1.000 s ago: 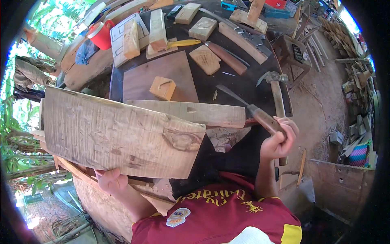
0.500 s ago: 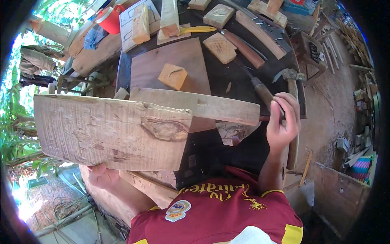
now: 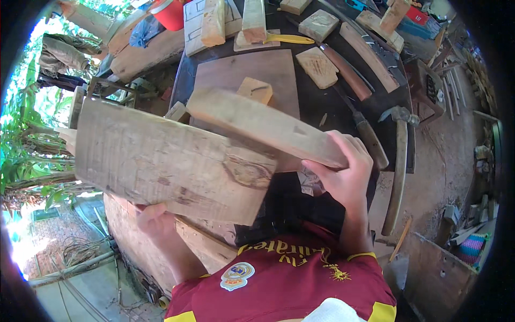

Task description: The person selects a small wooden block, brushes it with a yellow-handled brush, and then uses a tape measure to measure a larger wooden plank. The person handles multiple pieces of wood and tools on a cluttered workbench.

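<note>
My left hand (image 3: pixel 152 214) grips the lower edge of a wide, rough board (image 3: pixel 161 161) with a dark knot near its right end. My right hand (image 3: pixel 348 163) grips the right end of a narrower, thicker plank (image 3: pixel 257 121), raised at a slant above the wide board's upper right. A wooden-handled chisel (image 3: pixel 370 137) lies on the dark table (image 3: pixel 316 104) just right of that hand. A hammer (image 3: pixel 399 155) lies at the table's right edge. Behind the plank, a small wooden block (image 3: pixel 255 91) rests on a brown panel (image 3: pixel 225 72).
Across the table's back lie several offcuts (image 3: pixel 319 24), a yellow-handled tool (image 3: pixel 289 38), a red-brown handled tool (image 3: pixel 348 75) and dark metal tools. A red jug (image 3: pixel 168 13) and blue bag (image 3: pixel 144 35) stand at back left. A rusty panel (image 3: pixel 434 273) is at lower right.
My right hand has let go of the chisel, now on the table, and taken hold of the narrow plank, lifting its near end. The wide board in my left hand has shifted and tilted.
</note>
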`<act>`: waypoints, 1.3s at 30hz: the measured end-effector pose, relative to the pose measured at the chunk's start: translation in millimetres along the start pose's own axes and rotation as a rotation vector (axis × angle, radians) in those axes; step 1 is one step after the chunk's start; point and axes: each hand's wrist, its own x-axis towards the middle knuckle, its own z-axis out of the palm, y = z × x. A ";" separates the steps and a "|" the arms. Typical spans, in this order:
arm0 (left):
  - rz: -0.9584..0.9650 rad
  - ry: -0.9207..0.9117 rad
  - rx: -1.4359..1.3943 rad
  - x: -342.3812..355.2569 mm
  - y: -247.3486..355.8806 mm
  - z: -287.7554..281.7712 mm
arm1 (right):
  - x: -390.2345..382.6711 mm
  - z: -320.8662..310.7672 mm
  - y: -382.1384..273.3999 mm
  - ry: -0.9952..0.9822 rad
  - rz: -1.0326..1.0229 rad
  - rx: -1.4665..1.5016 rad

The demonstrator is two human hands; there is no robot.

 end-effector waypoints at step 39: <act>-0.892 -0.130 -0.151 2.2 -142.8 83.3 | -9.7 -96.0 -23.0 -0.053 0.747 0.811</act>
